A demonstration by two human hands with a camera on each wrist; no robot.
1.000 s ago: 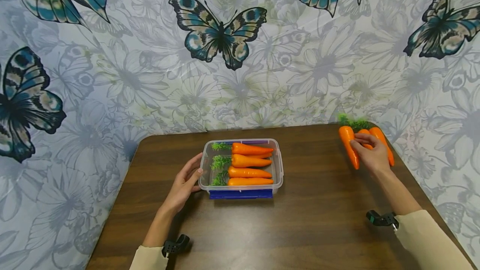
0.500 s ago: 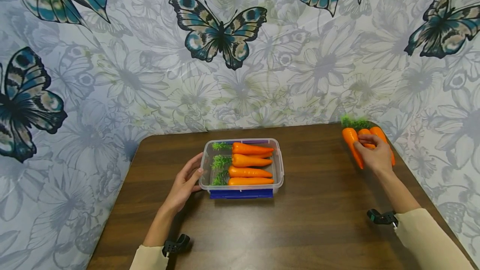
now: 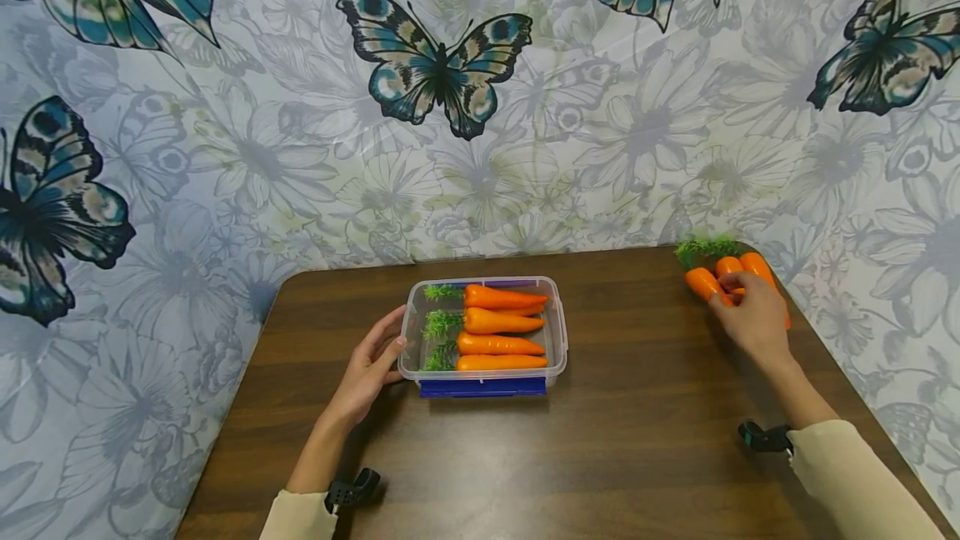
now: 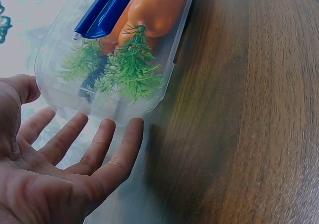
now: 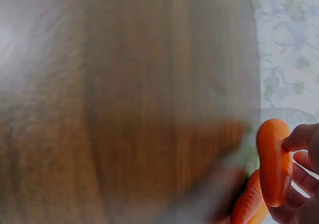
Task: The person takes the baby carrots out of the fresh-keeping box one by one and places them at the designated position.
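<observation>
Smoothly rounded carrot (image 5: 273, 167) in right-hand fingers (image 5: 301, 137)

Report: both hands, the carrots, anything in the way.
Left grip touching clear blue-clipped plastic box; orange carrots inside. Right grip pinching one smooth orange carrot. More orange carrots crowd beside it; no other obstacle seen.

"What did you have in front of you?"
"I faced a pale backdrop (image 3: 300, 207), printed with grey flowers (image 3: 648, 127) and butterflies (image 3: 441, 77) in teal, black and cream."
"And below it?"
"I saw a brown wood-grain table (image 3: 637, 440) with rounded far corners."
"How was the light?"
"It left a soft, whitish sheen (image 3: 480, 452) on the wood."
</observation>
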